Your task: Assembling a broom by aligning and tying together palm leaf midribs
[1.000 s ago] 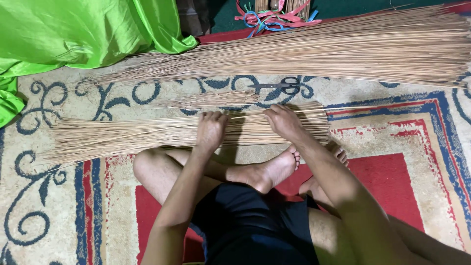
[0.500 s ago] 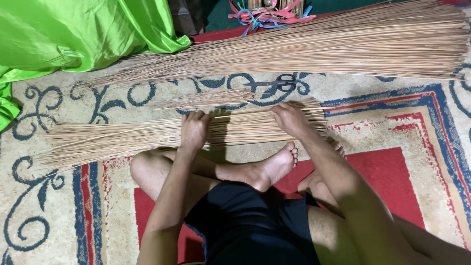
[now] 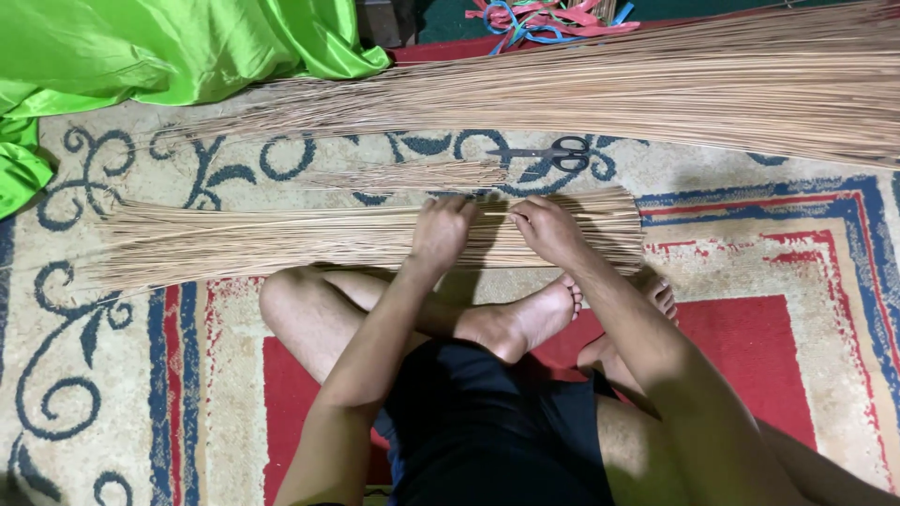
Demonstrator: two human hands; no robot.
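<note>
Seated cross-legged on a patterned rug (image 3: 787,281), both hands down on the near bundle of thin sticks (image 3: 281,239) lying flat just ahead of the knees. Left hand (image 3: 441,234) palm-down, fingers curled over the sticks near mid-length, pressing rather than clamped, nothing lifted clear. Right hand (image 3: 548,230) close beside it, fingers bent on the thicker butt end, thumb and forefinger apparently pinching a few strands; exact count too fine to tell. Larger pile of long sticks (image 3: 656,89) well apart at the far edge of the rug, a small loose sheaf (image 3: 403,176) between the two, scissors (image 3: 553,155) just beyond the right hand, green cloth (image 3: 141,47) top left, coloured ties (image 3: 553,17) at top centre. Risks, as judgement: thin tips at the left end already fanned out, so uneven pressure likely to spread them further and skew the bundle; loose strands easily dragged out of line; brittle sticks prone to snapping if bent hard under the palm; butt ends slipping out of flush on the right; bare foot (image 3: 525,323) right beside the bundle, likely to nudge it; scissor blades near enough for a careless reach to catch.
</note>
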